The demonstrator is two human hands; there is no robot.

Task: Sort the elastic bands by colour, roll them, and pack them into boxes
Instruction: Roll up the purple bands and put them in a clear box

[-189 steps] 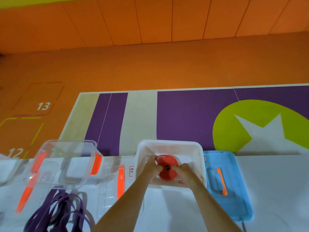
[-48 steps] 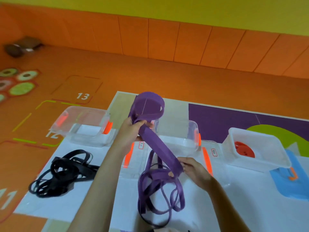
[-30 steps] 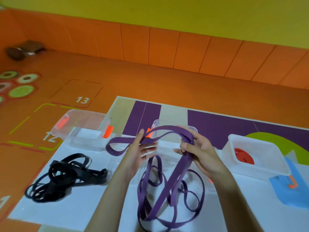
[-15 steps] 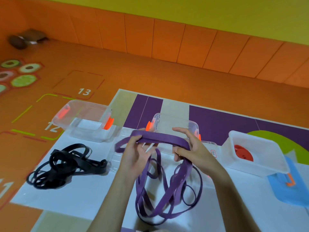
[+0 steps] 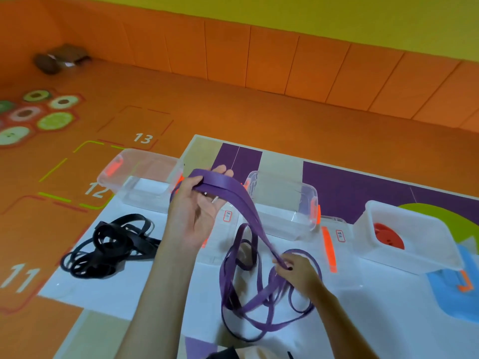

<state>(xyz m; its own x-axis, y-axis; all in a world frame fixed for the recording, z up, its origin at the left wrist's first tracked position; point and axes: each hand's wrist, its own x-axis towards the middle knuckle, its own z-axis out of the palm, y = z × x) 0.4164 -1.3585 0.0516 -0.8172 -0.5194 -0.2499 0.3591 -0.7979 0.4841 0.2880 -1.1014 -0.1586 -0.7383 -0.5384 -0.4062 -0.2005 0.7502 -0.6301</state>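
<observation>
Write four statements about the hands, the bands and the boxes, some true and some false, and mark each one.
1. The left hand holds one end of the purple band raised above the table. True.
2. The right hand lies flat and holds nothing. False: it pinches the purple band lower down, just above the loose purple loops.
3. The red roll lies inside the white box. True.
4. The black bands are packed in a clear box. False: they lie in a loose tangle on the white sheet, outside every box.
</observation>
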